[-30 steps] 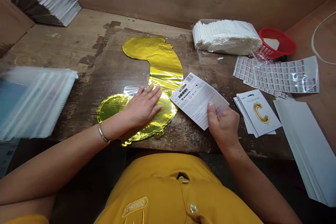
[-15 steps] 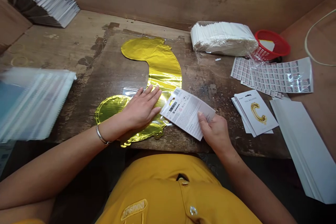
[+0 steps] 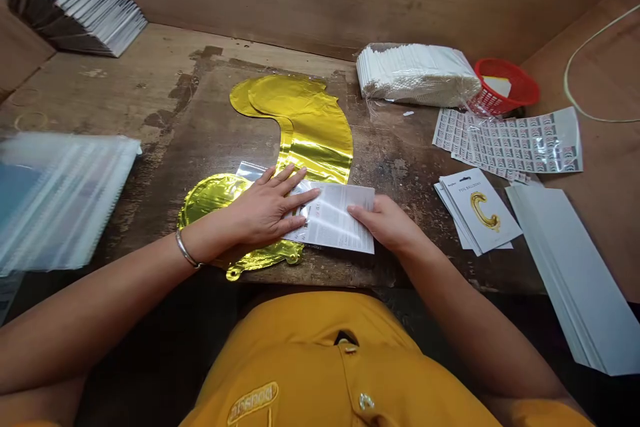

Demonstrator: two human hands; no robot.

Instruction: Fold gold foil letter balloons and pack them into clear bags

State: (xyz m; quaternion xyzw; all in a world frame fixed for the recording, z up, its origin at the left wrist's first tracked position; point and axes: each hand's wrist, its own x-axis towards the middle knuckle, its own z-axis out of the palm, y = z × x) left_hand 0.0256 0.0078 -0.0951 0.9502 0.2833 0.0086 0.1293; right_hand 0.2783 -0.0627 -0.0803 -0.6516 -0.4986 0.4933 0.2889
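Observation:
Gold foil balloons (image 3: 320, 127), flat and overlapping, lie on the table in a curved C shape. A clear plastic bag (image 3: 249, 171) lies across them, partly hidden. My left hand (image 3: 265, 210) presses flat there, fingers spread, over the bag and the left end of a printed card (image 3: 337, 217). That card lies almost level, its dense text facing up. At its right edge my right hand (image 3: 387, 220) grips it, thumb on top. Whether the card's left end is inside the bag, I cannot tell.
To the right lie balloon cards (image 3: 483, 210), sticker sheets (image 3: 525, 143) and a white card stack (image 3: 575, 273). Behind them are a wrapped white bundle (image 3: 417, 73) and a red basket (image 3: 523, 83). Clear bags (image 3: 65, 193) pile at left, below a packed stack (image 3: 85, 0).
The card has turned from slanted to nearly level and moved left, its end now under my left fingers. The upper balloon has shifted right, showing another beneath. My right hand moved slightly left.

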